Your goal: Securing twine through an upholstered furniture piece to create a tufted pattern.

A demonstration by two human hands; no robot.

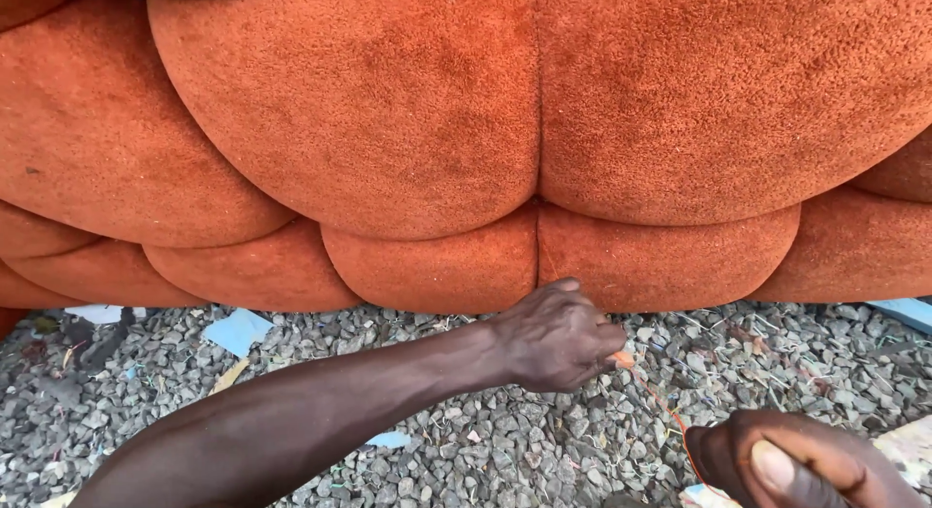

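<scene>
A large piece of tufted orange upholstery (437, 130), padded into rounded cushions, fills the upper part of the head view and rests on gravel. My left hand (558, 335) reaches in from the lower left, its fingers closed at the bottom edge of the upholstery beside the middle seam, pinching something small and orange. A thin orange thread (670, 416) runs from there down to my right hand (796, 464) at the lower right corner, whose fingers are closed with the thumb on top, holding the thread.
Grey gravel (505, 440) covers the ground below the upholstery. Scraps of light blue foam (238, 330) and bits of litter lie on it at the left, and another blue piece (903, 312) shows at the right edge.
</scene>
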